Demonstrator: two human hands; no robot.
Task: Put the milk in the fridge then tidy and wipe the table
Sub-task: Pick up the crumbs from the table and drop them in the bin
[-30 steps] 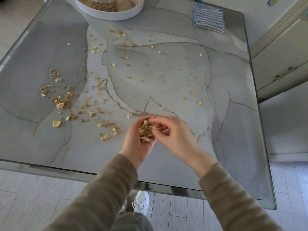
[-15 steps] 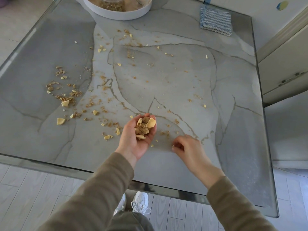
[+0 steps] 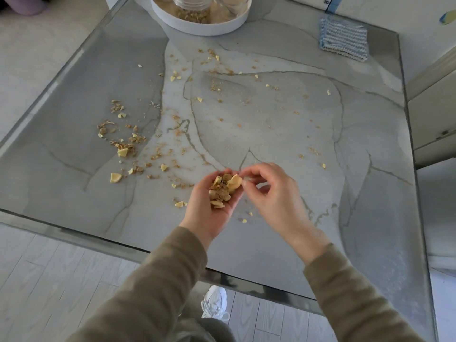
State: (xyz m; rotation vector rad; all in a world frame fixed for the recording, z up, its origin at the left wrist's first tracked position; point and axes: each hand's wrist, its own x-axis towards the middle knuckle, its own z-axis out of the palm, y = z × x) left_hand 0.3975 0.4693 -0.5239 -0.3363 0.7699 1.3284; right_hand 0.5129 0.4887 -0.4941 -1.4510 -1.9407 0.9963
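My left hand (image 3: 207,213) is cupped palm-up over the near part of the grey marble-look table (image 3: 283,134), holding a pile of gathered cereal crumbs and yellow flakes (image 3: 223,190). My right hand (image 3: 274,193) hovers right beside it, fingertips pinched at the pile's edge; whether a crumb sits between them I cannot tell. Spilled crumbs (image 3: 123,144) lie thick on the table's left side, and thinner bits are scattered across the middle and far part. No milk is in view.
A white round tray (image 3: 232,27) with glass jars stands at the table's far edge. A blue knitted cloth (image 3: 343,40) lies at the far right corner. White cabinets (image 3: 434,114) flank the right side. My white shoe (image 3: 214,302) shows below the near edge.
Half a second ago my right hand was down on the table to the right of my left hand, picking at crumbs; it has risen back to the pile in my left palm.
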